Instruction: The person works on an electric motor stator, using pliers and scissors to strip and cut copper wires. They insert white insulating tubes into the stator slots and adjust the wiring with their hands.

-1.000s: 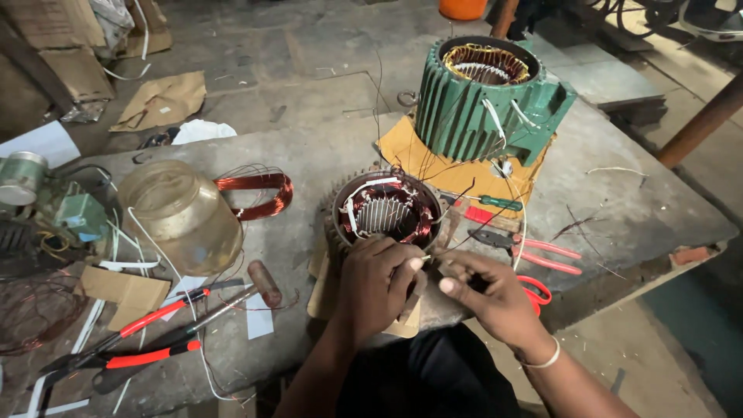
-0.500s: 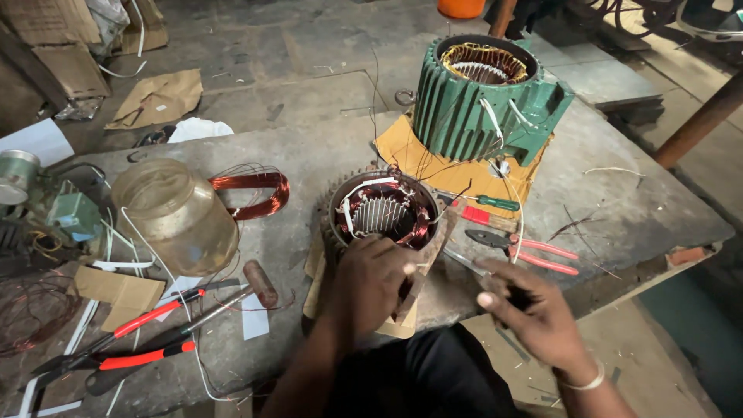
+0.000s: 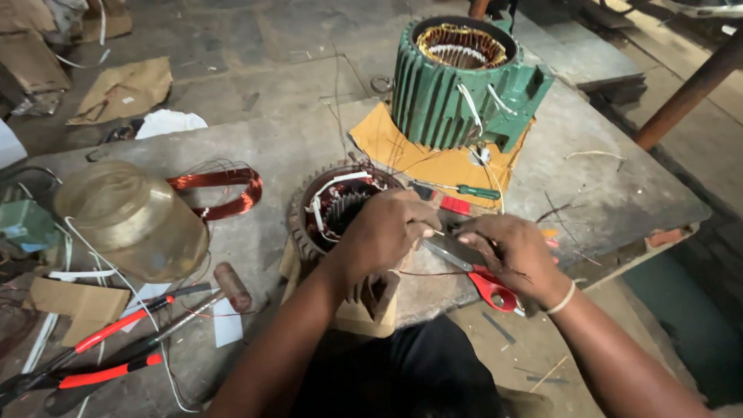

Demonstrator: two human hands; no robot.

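Small stator (image 3: 340,213) part-wound; left hand (image 3: 387,232) pinches a wire, right hand (image 3: 511,251) grips red-handled scissors (image 3: 472,271), uncut.

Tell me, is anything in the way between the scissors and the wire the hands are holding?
Nothing visible is. The right hand holds the red-handled scissors, whose blades point at the left hand, right where its fingers pinch something thin beside the small motor stator. The very tip is too small to see clearly.
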